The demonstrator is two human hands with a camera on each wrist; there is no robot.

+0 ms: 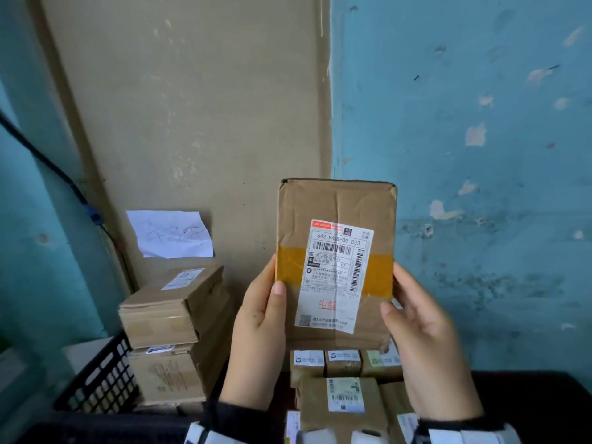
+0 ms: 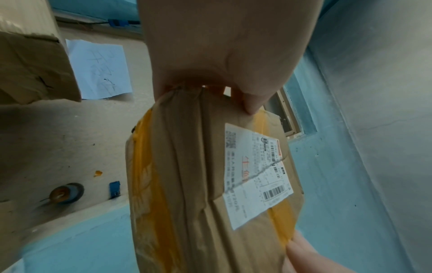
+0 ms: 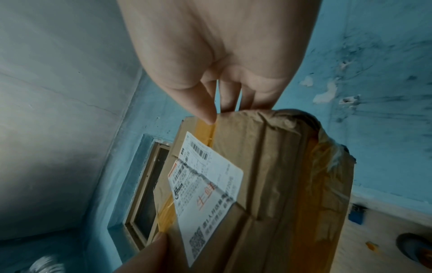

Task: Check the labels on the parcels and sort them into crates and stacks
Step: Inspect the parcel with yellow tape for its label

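Note:
I hold a brown cardboard parcel (image 1: 336,206) upright in front of me, its white shipping label (image 1: 333,274) facing me over a band of yellow tape. My left hand (image 1: 259,328) grips the parcel's left edge, thumb on the front. My right hand (image 1: 419,328) grips the right edge, thumb on the front too. In the left wrist view the parcel (image 2: 187,175) hangs below my left hand (image 2: 222,55). The right wrist view shows the parcel (image 3: 280,175) under my right hand (image 3: 222,64), thumb at its edge.
A stack of cardboard boxes (image 1: 173,315) stands at the left, beside a black plastic crate (image 1: 102,379). Several labelled parcels (image 1: 342,392) lie below my hands. A handwritten paper note (image 1: 171,233) hangs on the beige wall. A blue wall is at the right.

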